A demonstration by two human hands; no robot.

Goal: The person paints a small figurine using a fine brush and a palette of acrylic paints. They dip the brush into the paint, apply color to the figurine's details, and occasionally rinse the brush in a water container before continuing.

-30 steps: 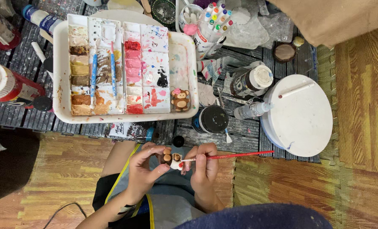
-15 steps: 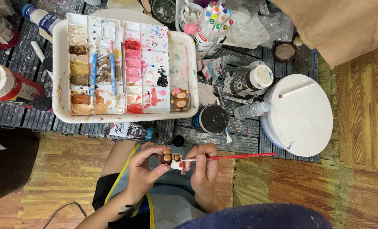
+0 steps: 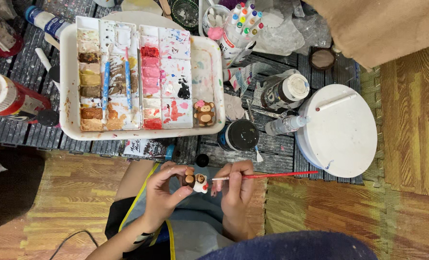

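Observation:
My left hand [image 3: 164, 190] pinches a small clay monkey figurine [image 3: 195, 180], brown with a white and red base, in front of my lap. My right hand [image 3: 236, 185] grips a thin red-handled paintbrush [image 3: 272, 175] whose tip touches the figurine's side. The handle points right over the floor mat. A second brown monkey figurine [image 3: 204, 112] with a pink bow sits in the white tray [image 3: 67, 72] beside the paint palettes [image 3: 164, 72].
Two blue brushes [image 3: 116, 79] lie on the left palette. Paint bottles [image 3: 284, 91], a dark jar [image 3: 240, 135], a cup of markers [image 3: 241, 24] and a round white turntable [image 3: 342, 130] crowd the slatted table. A red bottle [image 3: 5, 98] lies at the left.

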